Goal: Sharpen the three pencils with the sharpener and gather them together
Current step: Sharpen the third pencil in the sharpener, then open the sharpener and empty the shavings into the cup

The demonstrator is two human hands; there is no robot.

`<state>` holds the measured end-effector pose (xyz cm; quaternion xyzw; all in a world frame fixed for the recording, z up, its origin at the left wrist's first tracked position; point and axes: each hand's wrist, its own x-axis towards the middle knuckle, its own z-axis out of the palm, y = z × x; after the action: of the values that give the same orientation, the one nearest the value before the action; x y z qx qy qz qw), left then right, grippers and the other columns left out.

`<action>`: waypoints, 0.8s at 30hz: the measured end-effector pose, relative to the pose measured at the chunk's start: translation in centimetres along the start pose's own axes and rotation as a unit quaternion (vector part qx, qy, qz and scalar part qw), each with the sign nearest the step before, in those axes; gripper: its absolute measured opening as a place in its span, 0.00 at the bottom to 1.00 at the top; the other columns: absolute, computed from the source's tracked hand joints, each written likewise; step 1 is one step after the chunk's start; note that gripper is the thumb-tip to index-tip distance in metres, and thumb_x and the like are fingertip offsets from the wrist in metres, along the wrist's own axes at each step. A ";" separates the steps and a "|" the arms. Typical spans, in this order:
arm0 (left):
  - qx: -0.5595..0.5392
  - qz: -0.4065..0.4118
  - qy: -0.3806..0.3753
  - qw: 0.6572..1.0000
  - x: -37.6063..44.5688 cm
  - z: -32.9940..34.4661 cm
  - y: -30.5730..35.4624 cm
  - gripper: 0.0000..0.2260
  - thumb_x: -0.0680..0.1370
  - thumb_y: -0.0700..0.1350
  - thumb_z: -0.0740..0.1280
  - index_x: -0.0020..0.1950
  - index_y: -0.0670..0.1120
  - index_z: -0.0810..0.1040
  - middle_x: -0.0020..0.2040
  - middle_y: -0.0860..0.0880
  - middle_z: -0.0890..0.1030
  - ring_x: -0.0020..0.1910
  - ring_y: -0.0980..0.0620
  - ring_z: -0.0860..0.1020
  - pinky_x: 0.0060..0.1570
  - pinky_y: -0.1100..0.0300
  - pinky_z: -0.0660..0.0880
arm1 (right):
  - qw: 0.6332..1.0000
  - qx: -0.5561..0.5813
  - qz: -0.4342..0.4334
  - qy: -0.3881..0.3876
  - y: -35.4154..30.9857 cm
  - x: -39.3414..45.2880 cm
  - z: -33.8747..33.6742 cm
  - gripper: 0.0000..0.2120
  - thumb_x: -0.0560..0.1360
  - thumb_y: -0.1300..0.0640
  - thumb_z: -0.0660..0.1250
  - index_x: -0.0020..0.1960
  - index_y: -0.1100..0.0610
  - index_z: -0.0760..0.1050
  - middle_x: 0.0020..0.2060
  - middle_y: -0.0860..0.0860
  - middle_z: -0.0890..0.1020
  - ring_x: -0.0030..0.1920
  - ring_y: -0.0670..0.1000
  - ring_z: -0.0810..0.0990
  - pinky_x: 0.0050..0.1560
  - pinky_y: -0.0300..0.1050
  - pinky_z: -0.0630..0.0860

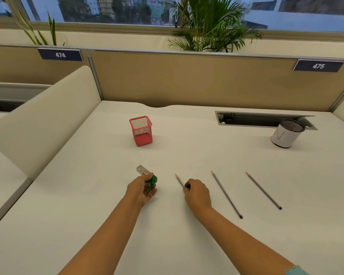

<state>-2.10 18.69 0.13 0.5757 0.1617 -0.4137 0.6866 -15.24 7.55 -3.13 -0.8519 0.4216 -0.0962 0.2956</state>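
Note:
My left hand (142, 190) is closed around a sharpener (147, 175) with a clear case and a green end, low over the white desk (107, 215). My right hand (197, 193) grips the leftmost grey pencil (179, 180); only its pointed front part shows beyond my fingers. To the right, a second grey pencil (226, 194) and a third grey pencil (263, 190) lie flat on the desk, tips pointing away from me, apart from each other.
A red mesh pen holder (141, 131) stands upright beyond the sharpener. A white cylindrical holder with a mesh rim (286, 135) stands at the far right beside a cable slot (262, 119). Beige partition panels close off the desk's back and left side.

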 end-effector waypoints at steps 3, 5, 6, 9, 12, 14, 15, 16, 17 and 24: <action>0.001 -0.014 -0.011 1.000 -0.2 0.4 0.1 0.16 0.74 0.38 0.68 0.60 0.38 0.72 0.40 0.42 0.77 0.36 0.49 0.75 0.36 0.57 0.74 | 1.000 0.018 0.017 0.008 0.0 0.0 0.0 0.10 0.76 0.58 0.59 0.52 0.60 0.76 0.51 0.54 0.79 0.49 0.54 0.77 0.45 0.44 0.72; -0.004 -0.029 -0.028 0.999 -0.5 0.8 0.3 0.11 0.75 0.38 0.67 0.56 0.37 0.73 0.40 0.42 0.77 0.36 0.49 0.75 0.37 0.58 0.73 | 0.999 0.030 0.025 0.026 0.0 0.0 -0.3 0.12 0.77 0.56 0.60 0.56 0.59 0.75 0.53 0.54 0.78 0.52 0.53 0.77 0.46 0.43 0.71; -0.008 -0.039 -0.038 0.998 -0.6 0.9 0.3 0.09 0.75 0.38 0.67 0.54 0.37 0.73 0.40 0.41 0.77 0.36 0.49 0.75 0.37 0.59 0.73 | 0.998 0.036 0.022 0.038 -0.2 0.0 -0.4 0.13 0.77 0.55 0.61 0.58 0.59 0.75 0.54 0.54 0.78 0.53 0.53 0.77 0.46 0.42 0.71; -0.023 -0.064 -0.063 0.996 -0.8 1.6 0.3 0.05 0.75 0.37 0.66 0.47 0.35 0.74 0.41 0.40 0.77 0.37 0.48 0.75 0.38 0.59 0.74 | 0.995 0.084 -0.026 0.053 -1.2 -0.4 -1.2 0.16 0.75 0.51 0.65 0.60 0.56 0.73 0.56 0.51 0.76 0.56 0.50 0.74 0.48 0.38 0.67; -0.027 -0.073 -0.098 0.992 -1.1 2.5 0.2 0.04 0.76 0.37 0.65 0.46 0.35 0.74 0.42 0.39 0.77 0.38 0.47 0.75 0.39 0.57 0.74 | 0.986 0.113 -0.123 0.021 -2.8 -1.4 -2.0 0.27 0.70 0.49 0.70 0.66 0.53 0.68 0.59 0.48 0.73 0.58 0.47 0.73 0.54 0.36 0.67; -0.019 -0.072 -0.122 0.990 -1.3 3.4 0.0 0.04 0.75 0.36 0.66 0.46 0.35 0.75 0.42 0.39 0.77 0.38 0.45 0.76 0.41 0.55 0.75 | 0.981 0.131 -0.141 -0.002 -3.6 -2.1 -2.3 0.34 0.67 0.49 0.73 0.69 0.51 0.64 0.62 0.46 0.70 0.59 0.46 0.72 0.56 0.35 0.68; -0.009 -0.072 -0.132 0.989 -1.5 3.8 0.0 0.03 0.75 0.36 0.66 0.45 0.35 0.75 0.42 0.39 0.78 0.38 0.45 0.76 0.43 0.55 0.75 | 0.981 0.144 -0.132 -0.002 -3.8 -2.3 -2.4 0.35 0.67 0.49 0.74 0.70 0.51 0.63 0.62 0.45 0.70 0.60 0.45 0.72 0.57 0.37 0.70; 0.003 -0.075 -0.144 0.987 -1.7 4.2 -0.1 0.03 0.75 0.35 0.66 0.44 0.35 0.76 0.42 0.39 0.79 0.39 0.45 0.77 0.44 0.54 0.75 | 0.981 0.155 -0.119 0.009 -3.8 -2.4 -2.4 0.35 0.67 0.50 0.74 0.70 0.51 0.63 0.63 0.46 0.70 0.60 0.45 0.73 0.59 0.39 0.72; 0.008 -0.082 -0.159 0.984 -1.9 4.5 -0.2 0.03 0.75 0.35 0.65 0.44 0.35 0.76 0.43 0.39 0.79 0.40 0.45 0.77 0.44 0.54 0.75 | 0.981 0.165 -0.104 0.022 -3.8 -2.5 -2.6 0.34 0.67 0.52 0.73 0.69 0.52 0.64 0.63 0.46 0.71 0.59 0.46 0.74 0.59 0.40 0.73; 0.071 -0.118 -0.202 0.970 -2.6 6.3 -1.4 0.06 0.73 0.37 0.67 0.47 0.35 0.77 0.42 0.41 0.79 0.40 0.46 0.78 0.39 0.54 0.79 | 0.961 0.272 -0.010 0.056 -2.0 -3.0 -5.2 0.17 0.71 0.62 0.70 0.59 0.56 0.76 0.47 0.46 0.80 0.46 0.43 0.79 0.50 0.34 0.77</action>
<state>-6.34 13.88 2.76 0.5044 0.0564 -0.6102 0.6083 -17.91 8.59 2.53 -0.7372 0.3866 -0.2577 0.4906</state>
